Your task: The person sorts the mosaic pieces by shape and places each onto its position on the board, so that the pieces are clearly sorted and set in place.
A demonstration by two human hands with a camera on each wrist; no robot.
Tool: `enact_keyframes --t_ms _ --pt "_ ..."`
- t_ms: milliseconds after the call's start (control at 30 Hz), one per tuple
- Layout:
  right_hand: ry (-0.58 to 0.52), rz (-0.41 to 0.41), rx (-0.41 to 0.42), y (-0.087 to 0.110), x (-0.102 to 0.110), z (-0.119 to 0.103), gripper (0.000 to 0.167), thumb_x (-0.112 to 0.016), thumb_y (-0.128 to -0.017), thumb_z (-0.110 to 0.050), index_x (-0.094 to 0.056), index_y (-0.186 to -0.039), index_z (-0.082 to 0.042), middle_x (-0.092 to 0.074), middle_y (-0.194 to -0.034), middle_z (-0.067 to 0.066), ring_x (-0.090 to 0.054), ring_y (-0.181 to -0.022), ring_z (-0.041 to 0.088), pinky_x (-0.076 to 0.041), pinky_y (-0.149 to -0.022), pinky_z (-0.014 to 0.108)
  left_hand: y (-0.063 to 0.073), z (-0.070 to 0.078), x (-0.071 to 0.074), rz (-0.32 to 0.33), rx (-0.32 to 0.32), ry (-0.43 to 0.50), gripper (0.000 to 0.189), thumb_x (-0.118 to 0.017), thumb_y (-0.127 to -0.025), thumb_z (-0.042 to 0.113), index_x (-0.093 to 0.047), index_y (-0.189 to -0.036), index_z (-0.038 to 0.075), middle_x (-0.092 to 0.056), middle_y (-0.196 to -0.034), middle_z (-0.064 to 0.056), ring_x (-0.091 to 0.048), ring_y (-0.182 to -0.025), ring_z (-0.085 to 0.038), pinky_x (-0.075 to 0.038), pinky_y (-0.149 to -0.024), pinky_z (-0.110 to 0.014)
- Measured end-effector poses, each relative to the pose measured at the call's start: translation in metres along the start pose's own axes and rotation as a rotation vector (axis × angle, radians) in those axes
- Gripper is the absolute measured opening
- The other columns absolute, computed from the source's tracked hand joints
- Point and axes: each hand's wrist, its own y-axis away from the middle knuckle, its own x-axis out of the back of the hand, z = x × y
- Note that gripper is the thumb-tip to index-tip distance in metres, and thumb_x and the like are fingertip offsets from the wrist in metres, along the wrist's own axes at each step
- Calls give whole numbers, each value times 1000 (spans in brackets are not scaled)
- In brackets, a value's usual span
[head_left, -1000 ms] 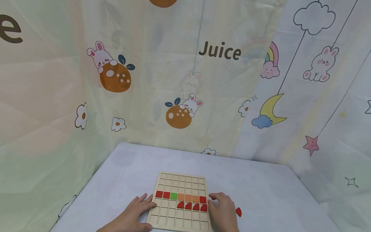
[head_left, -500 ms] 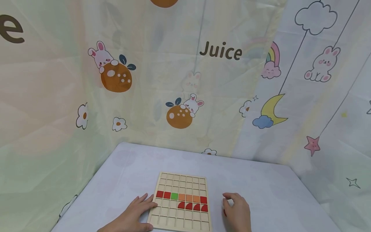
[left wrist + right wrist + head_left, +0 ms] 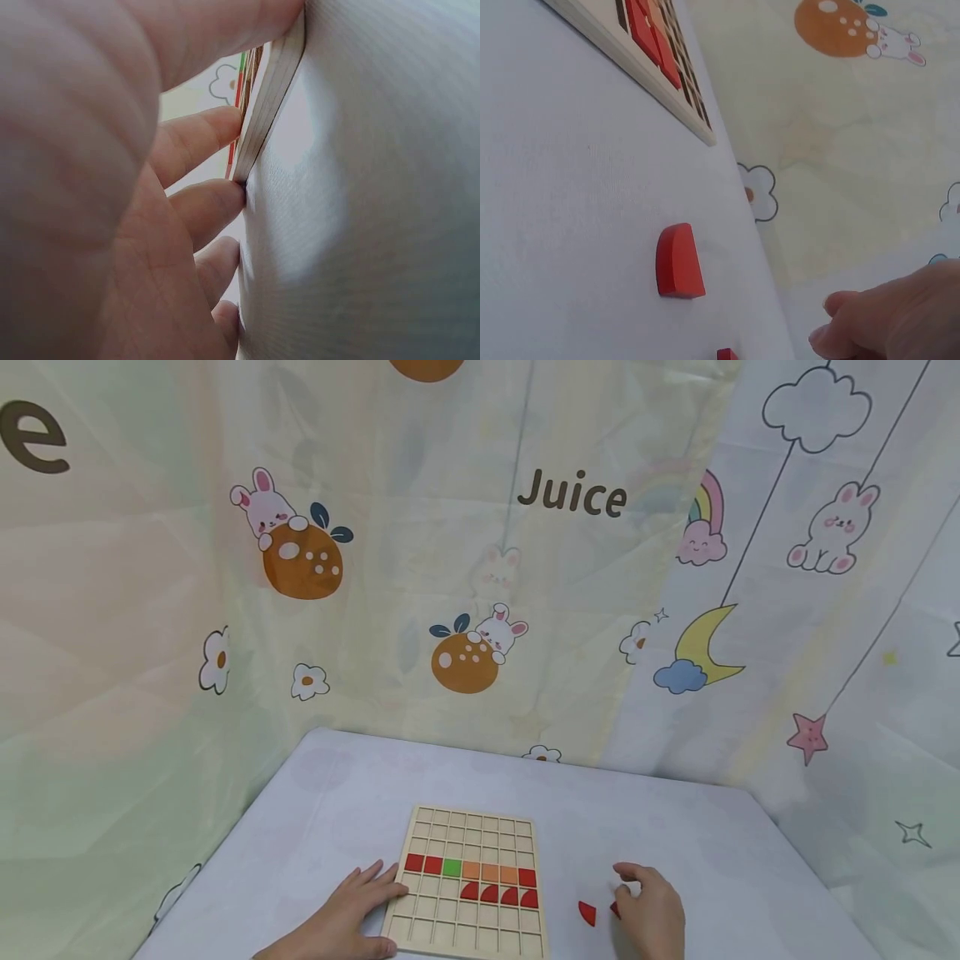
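A wooden grid board (image 3: 465,935) lies on the white-covered table. Across one row sit red squares (image 3: 423,863), a green square (image 3: 452,867) and several orange squares (image 3: 490,873). Several red quarter-circle pieces (image 3: 489,892) fill part of the row below. My left hand (image 3: 348,910) rests at the board's left edge with its fingers spread, the thumb by the near corner. Right of the board, one loose red quarter-circle piece (image 3: 587,913) lies flat. A second red piece (image 3: 615,909) shows partly beside the thumb of my right hand (image 3: 652,910), whose index finger and thumb stand apart.
Printed fabric walls (image 3: 480,560) with rabbits and fruit rise behind and beside the table (image 3: 360,793). In the right wrist view the board's corner (image 3: 705,135) and the loose quarter-circle piece (image 3: 679,262) lie left of the hand.
My right hand has moved right, away from the board's edge, uncovering the loose quarter-circle piece on the table. The left hand and the pieces on the board look unmoved.
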Motion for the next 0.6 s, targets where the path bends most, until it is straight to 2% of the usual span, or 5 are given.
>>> enact_keyframes --t_ms 167,367,533,600 --pt "34 -16 -107 -2 2 3 24 -66 -84 -10 -71 -106 0 -68 -99 17 -60 -93 35 -49 -79 53 0 -1 0 3 -9 -3 72 -78 -72 53 -58 -132 18 -37 -152 -22 -19 -142 -51 -8 -108 -72" --pt "81 -48 -199 -3 2 4 30 -70 -84 -16 -68 -106 5 -67 -95 23 -60 -85 36 -50 -75 50 -1 -1 -1 1 7 -4 72 -78 -72 53 -58 -133 20 -37 -152 -22 -18 -143 -51 -8 -108 -72" --pt "108 -76 -210 -2 2 6 34 -72 -85 -20 -67 -105 7 -64 -84 17 -56 -74 28 -50 -70 44 0 0 0 2 3 -9 72 -78 -72 52 -58 -133 19 -37 -152 -22 -19 -142 -51 -8 -108 -72" --pt "121 -113 -217 -1 2 8 38 -72 -85 -23 -65 -105 8 -63 -80 15 -55 -71 27 -49 -68 42 0 1 0 3 1 -10 72 -78 -72 51 -58 -133 18 -38 -152 -22 -19 -142 -51 -8 -107 -72"
